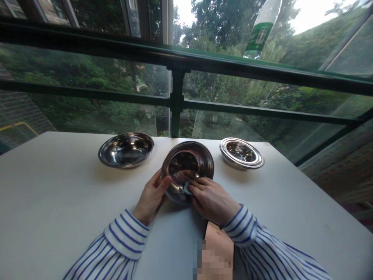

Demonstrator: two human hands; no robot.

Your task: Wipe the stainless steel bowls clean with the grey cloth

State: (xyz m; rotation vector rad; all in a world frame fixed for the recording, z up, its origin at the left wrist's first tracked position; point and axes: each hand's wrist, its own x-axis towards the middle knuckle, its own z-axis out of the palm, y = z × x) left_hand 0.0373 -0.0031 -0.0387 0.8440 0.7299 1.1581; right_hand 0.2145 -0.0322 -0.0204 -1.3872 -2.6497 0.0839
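Observation:
A steel bowl [188,165] is tilted toward me at the middle of the white table [58,194]. My left hand [151,198] grips its left rim, thumb over the edge. My right hand [211,200] presses a small grey scrubbing pad [185,188] against the bowl's lower inside wall, fingers closed on the pad. Both arms wear white sleeves with blue stripes.
A wider steel bowl [126,149] rests on the table at the back left. A stack of small steel bowls [241,153] sits at the back right. Behind the table runs a dark railing with glass [177,97]. A plastic bottle [262,31] stands on the ledge above.

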